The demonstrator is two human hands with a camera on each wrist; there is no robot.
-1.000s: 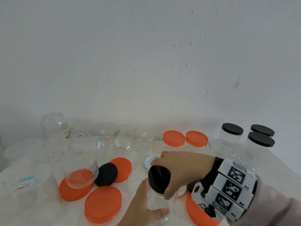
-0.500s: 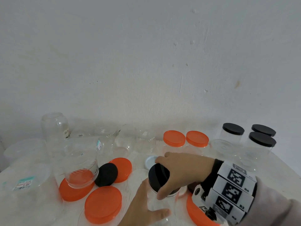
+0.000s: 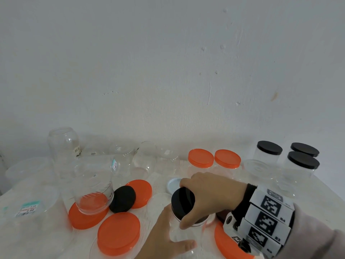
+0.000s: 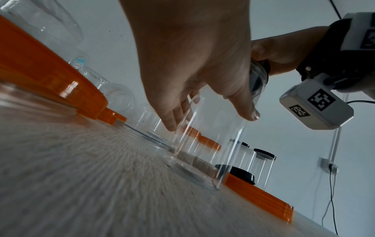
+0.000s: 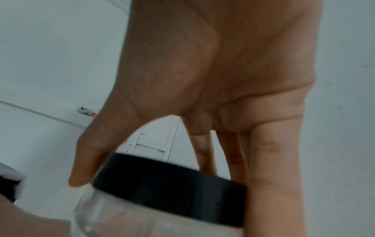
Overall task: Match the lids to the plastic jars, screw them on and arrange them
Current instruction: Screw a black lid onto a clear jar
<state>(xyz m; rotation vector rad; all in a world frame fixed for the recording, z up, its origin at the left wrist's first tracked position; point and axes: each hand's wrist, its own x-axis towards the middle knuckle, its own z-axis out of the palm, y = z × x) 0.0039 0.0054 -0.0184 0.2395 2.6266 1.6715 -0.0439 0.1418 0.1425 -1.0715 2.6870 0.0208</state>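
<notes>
- At the lower centre of the head view, a clear jar stands on the pale bench, held between both hands.
- The left hand wraps the jar's body from the lower left; its grip is closed around the clear wall, thumb lying across the front.
- In the left wrist view that hand has its fingers behind the clear wall and the thumb on the near side, and the jar's base sits on the bench.
- The right hand comes in from the right of the frame and its grip holds the black lid on the jar's mouth, thumb at the near rim, fingers over the far rim.
- The right wrist view shows the lid as a dark band atop the jar, thumb at its left edge and fingers down its right side.
- Whether the lid is fully screwed down cannot be told.
- At lower left, several loose orange lids lie flat; a loose black lid rests against them, and an open clear jar stands on one.
- At right, near the wall, three clear jars with black lids stand together; left of them are two jars with orange lids.
- A small white lid lies just behind the held jar.
- Uncapped clear jars crowd the left rear of the bench.
</notes>
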